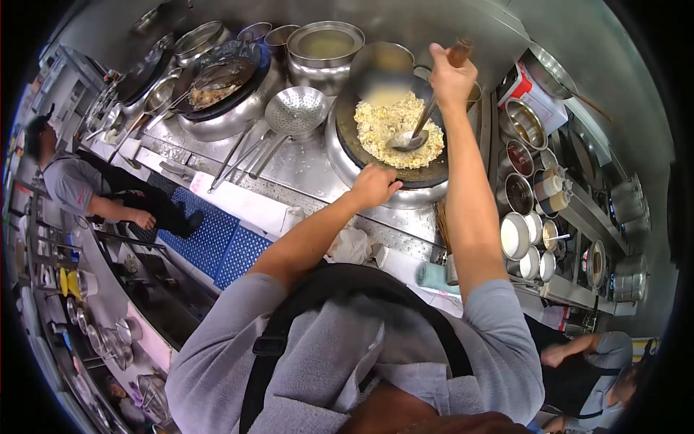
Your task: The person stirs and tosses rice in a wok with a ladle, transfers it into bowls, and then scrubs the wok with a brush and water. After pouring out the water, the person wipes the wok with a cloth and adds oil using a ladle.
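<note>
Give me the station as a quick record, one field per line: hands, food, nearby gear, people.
Right hand: closed on a wooden-handled metal ladle
Left hand: at near rim of a large dark round wok; grip unclear
Food: pale grains with yellow bits, in the wok, ladle's bowl on them
Left of wok: perforated round metal strainer
Farther left: second dark wok, brown food inside
Right side: round metal containers
People: gray-shirted co-workers, far left and lower right
</note>
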Demonstrator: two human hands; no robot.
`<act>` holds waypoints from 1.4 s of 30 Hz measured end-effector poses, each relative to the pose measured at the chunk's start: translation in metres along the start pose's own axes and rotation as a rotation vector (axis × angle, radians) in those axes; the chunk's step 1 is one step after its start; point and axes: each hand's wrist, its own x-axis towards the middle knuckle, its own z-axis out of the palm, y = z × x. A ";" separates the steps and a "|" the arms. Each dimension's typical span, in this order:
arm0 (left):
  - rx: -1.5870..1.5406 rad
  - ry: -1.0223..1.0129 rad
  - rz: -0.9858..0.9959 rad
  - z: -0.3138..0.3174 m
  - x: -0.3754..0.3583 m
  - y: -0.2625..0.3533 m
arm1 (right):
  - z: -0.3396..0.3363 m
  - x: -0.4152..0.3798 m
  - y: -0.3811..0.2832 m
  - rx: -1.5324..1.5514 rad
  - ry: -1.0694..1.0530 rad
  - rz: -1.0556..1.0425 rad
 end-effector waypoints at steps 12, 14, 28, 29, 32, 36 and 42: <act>-0.007 -0.033 0.003 -0.004 -0.002 -0.001 | -0.067 0.014 0.003 0.286 0.031 -0.119; -0.002 -0.077 -0.025 -0.008 -0.002 0.002 | -0.069 0.002 0.070 0.142 0.196 -0.089; 0.008 -0.079 0.032 -0.003 -0.001 -0.008 | -0.013 0.040 0.002 0.171 -0.022 0.104; 0.008 -0.105 0.013 -0.007 0.002 -0.006 | -0.001 0.036 -0.016 0.156 -0.055 0.095; -0.046 -0.088 0.025 -0.006 0.002 -0.007 | 0.011 -0.014 -0.007 0.250 -0.100 -0.065; -0.208 0.010 0.031 -0.001 0.000 -0.011 | -0.018 0.038 0.077 -0.006 0.001 -0.017; -0.254 0.023 0.027 -0.008 0.000 -0.014 | -0.070 0.032 0.068 0.144 0.170 -0.105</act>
